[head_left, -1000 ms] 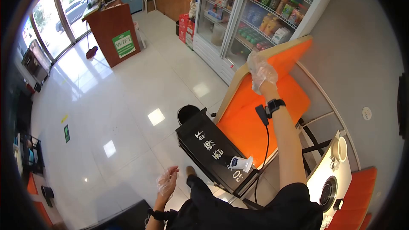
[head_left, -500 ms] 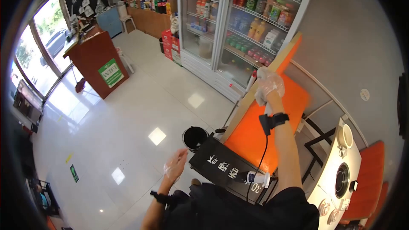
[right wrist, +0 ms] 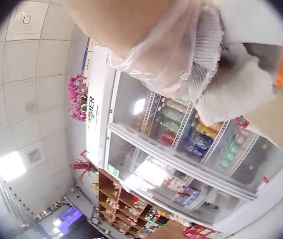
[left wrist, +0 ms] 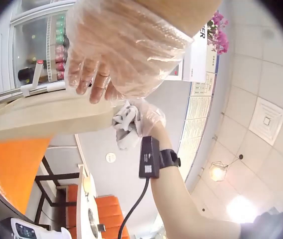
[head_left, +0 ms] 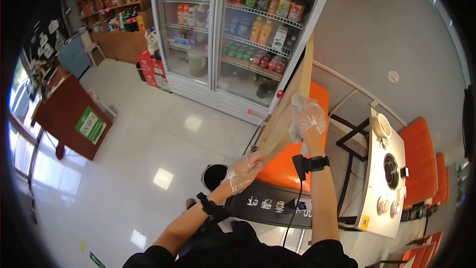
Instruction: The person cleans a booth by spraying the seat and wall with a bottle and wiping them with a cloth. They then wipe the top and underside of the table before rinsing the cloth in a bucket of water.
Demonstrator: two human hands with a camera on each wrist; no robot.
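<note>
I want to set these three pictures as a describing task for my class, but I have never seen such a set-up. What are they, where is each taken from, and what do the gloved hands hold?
There is no machine here: a person wears three cameras. The wide round picture comes from the one on the head, looking down over both arms. The other two come from cameras strapped to the wrists, so each shows its own hand from very close.

Both hands wear thin clear gloves. The right hand holds a white cloth against the pale wooden edge of an orange seat back. The left hand touches the same edge lower down. Below them stands a black cart with a spray bottle on it. Behind are drink fridges, and to the right is a white table.
</note>
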